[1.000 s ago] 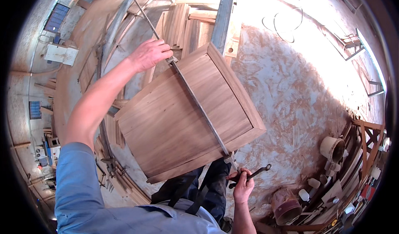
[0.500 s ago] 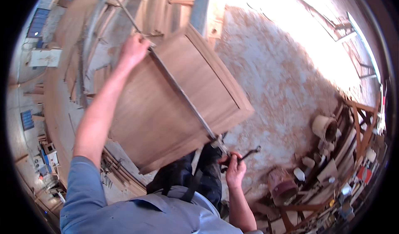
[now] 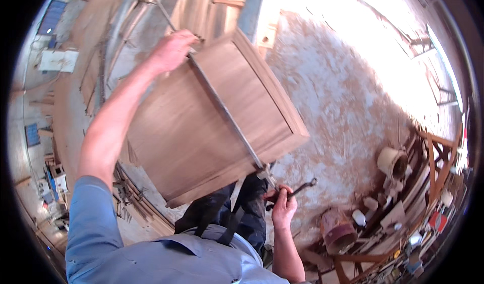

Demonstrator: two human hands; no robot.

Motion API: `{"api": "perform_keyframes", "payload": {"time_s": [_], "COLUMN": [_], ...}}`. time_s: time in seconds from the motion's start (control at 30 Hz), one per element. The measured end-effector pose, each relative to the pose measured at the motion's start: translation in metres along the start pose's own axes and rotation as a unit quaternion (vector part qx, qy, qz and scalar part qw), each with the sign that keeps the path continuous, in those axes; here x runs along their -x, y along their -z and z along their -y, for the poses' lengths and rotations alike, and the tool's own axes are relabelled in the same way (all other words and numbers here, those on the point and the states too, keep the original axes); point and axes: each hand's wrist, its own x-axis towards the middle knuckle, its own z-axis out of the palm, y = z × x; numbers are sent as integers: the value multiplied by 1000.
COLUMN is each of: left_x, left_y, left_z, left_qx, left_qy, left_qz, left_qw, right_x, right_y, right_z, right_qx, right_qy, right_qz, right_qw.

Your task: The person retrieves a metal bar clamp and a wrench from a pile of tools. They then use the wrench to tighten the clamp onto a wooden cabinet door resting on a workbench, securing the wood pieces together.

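A brown framed wooden panel [image 3: 201,127] lies tilted in front of me, above my legs. A long metal bar clamp [image 3: 227,115] runs diagonally across its face. My left hand [image 3: 171,49] is stretched out to the far end and closed on the clamp's head at the panel's top corner. My right hand [image 3: 283,206] is low, just off the panel's near corner, shut on the clamp's dark handle [image 3: 297,189] at the screw end.
Sawdust covers the floor [image 3: 343,97] to the right. Stacked boards [image 3: 212,6] lie beyond the panel. A pale bucket [image 3: 392,162], a reddish drum [image 3: 337,229] and wooden frames crowd the lower right. Timber strips [image 3: 133,203] lie at the left.
The view has shifted, so the panel sits higher and more to the right. My left hand stays on the clamp's far end, my right on the handle, which now points more upward.
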Motion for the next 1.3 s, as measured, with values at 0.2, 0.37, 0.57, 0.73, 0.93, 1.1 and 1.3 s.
{"api": "perform_keyframes", "payload": {"time_s": [0.2, 0.37, 0.57, 0.73, 0.93, 1.1, 1.3], "left_x": [-7, 2, 21, 81, 109, 103, 94], "left_y": [25, 3, -28, -60, -41, -40, -26], "left_z": [-15, -22, -54, -151, -271, -267, -196], "left_qx": [-51, -36, 138, 99, 519, 483, 497], "left_qy": [-26, 85, 333, 148, 174, 351, 445], "left_qz": [102, 65, -305, -278, 47, -92, -76], "left_qw": [993, 994, 881, 944, 835, 797, 741], "right_x": [-2, -4, -2, 14, 17, -5, 1], "right_y": [3, 5, 10, 19, -36, -130, -97], "right_z": [-1, -6, -3, 29, 116, 130, 129], "right_qx": [-1, 10, 34, 99, 261, 361, 429], "right_qy": [9, 30, -18, 6, 129, 409, 304], "right_qz": [11, 16, 15, -88, 22, 177, 227], "right_qw": [1000, 999, 999, 991, 956, 819, 820]}}
